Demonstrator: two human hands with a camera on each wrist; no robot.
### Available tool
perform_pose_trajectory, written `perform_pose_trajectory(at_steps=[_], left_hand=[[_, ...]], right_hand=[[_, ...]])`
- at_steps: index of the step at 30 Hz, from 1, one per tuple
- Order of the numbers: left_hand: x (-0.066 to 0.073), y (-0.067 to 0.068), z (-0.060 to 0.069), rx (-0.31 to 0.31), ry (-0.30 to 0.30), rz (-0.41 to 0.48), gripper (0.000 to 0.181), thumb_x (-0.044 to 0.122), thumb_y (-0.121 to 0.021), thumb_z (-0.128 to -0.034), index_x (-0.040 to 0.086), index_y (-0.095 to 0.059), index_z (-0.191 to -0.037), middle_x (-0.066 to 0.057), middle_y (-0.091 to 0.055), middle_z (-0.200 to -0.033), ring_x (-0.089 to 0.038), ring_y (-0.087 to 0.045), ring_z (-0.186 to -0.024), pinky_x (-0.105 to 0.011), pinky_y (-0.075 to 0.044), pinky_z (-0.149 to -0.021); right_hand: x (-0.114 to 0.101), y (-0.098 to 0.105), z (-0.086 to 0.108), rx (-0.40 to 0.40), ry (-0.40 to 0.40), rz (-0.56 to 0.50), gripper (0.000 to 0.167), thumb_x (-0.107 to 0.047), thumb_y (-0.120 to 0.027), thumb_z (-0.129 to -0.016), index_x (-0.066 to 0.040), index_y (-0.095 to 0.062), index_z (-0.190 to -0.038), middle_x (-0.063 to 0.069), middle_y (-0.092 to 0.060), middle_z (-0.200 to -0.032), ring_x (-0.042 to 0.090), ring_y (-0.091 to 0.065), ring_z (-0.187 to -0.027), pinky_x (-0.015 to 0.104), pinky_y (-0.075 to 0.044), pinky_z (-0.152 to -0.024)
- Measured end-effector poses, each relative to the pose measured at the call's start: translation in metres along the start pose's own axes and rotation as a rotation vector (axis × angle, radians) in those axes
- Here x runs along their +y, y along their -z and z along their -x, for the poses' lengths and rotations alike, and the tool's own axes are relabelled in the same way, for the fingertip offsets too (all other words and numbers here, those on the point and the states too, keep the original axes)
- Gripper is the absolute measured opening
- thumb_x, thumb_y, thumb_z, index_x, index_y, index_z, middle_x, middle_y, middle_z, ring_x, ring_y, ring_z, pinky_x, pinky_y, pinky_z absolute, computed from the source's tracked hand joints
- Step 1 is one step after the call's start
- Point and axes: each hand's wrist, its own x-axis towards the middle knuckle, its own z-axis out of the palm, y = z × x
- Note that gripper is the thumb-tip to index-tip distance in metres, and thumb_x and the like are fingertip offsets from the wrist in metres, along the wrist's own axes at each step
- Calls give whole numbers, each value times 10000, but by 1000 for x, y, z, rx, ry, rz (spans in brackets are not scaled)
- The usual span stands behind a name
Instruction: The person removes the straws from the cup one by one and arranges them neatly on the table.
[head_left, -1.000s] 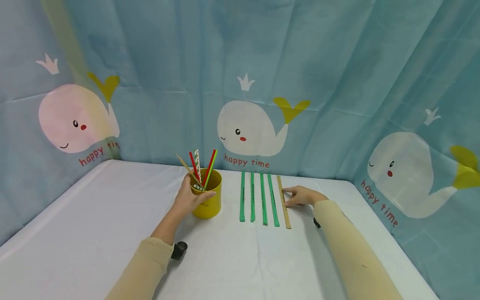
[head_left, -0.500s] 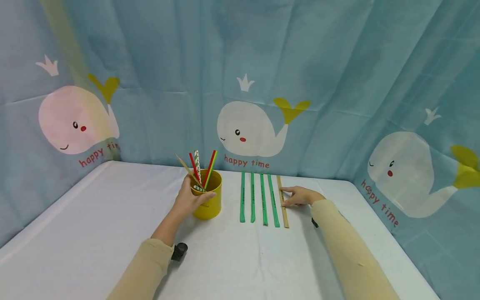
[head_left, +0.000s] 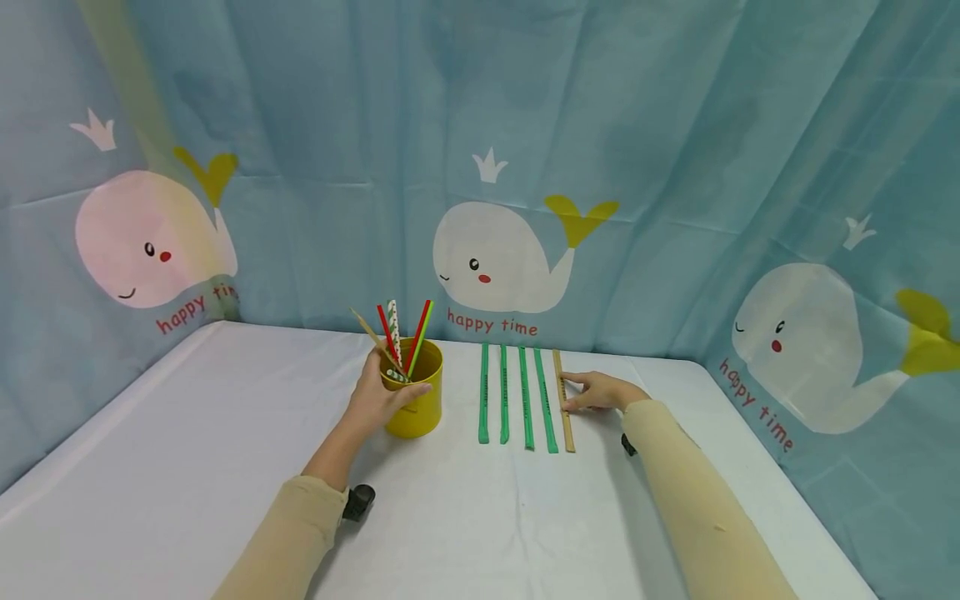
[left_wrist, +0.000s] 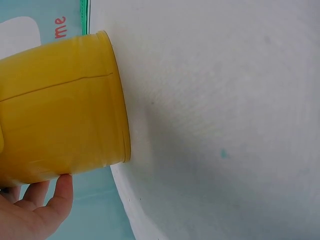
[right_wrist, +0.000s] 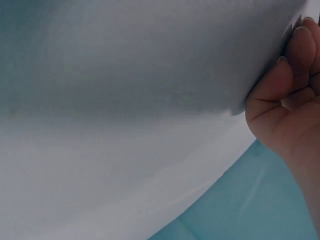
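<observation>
My left hand (head_left: pixel 375 398) grips the near left side of a yellow bucket (head_left: pixel 422 410), thumb across its front and fingers around its far left. The bucket stands upright, and red, green, patterned and tan straws (head_left: pixel 394 329) lean out of it. In the left wrist view, curled fingertips (left_wrist: pixel 62 192) touch the bucket wall (left_wrist: pixel 65 115). My right hand (head_left: pixel 606 392) touches a thin tan strip with dark print (head_left: pixel 567 429), index finger and thumb spaced along its right side. In the right wrist view, other fingers (right_wrist: pixel 300 50) are curled and the strip is hidden.
Several thin green printed strips (head_left: pixel 525 400) lie side by side between the bucket and the tan strip. All rest on a white-covered table (head_left: pixel 450 517). A blue curtain (head_left: pixel 337 233) with whale prints hangs along the table's back and sides.
The tan strip has shifted slightly left at its near end and now lies closer to the green strips. My right hand moved left with it. The left hand and bucket have stayed put.
</observation>
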Motion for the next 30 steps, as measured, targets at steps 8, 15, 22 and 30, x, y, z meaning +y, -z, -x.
perform_pose_trajectory(at_steps=[8, 15, 22, 30], left_hand=[[0, 0, -1, -5, 6, -5, 925, 301, -747, -868, 33, -124, -1497, -204, -301, -1468, -367, -336, -1335, -540, -235, -1133], [-2, 1, -4, -14, -6, -13, 907, 296, -741, -869, 25, -136, -1487, -207, -304, -1462, -366, -337, -1333, -539, -238, -1132], [-5, -1, -3, -10, -7, 0, 912, 285, -748, -863, 25, -138, -1490, -210, -305, -1469, -369, -338, -1335, -537, -235, -1134], [-2, 1, -2, -5, -1, -7, 893, 287, -736, -873, 41, -137, -1487, -202, -306, -1466, -365, -335, -1337, -539, -243, -1130]], right_hand=[[2, -1, 3, 7, 6, -29, 808, -384, -713, -883, -121, -305, -1529, 92, -518, -885, 174, -477, -712, 295, -410, -664], [7, -5, 12, 4, 33, -72, 824, -403, -676, -909, -109, -244, -1547, 109, -525, -1012, 201, -475, -807, 338, -411, -726], [2, -11, 24, 27, 123, -46, 807, -332, -675, -924, -15, -241, -1526, 95, -527, -882, 195, -469, -764, 317, -413, -662], [-19, -8, 36, 79, 200, -54, 701, -312, -610, -967, -9, -288, -1511, 146, -594, -1140, 281, -571, -1022, 440, -488, -858]])
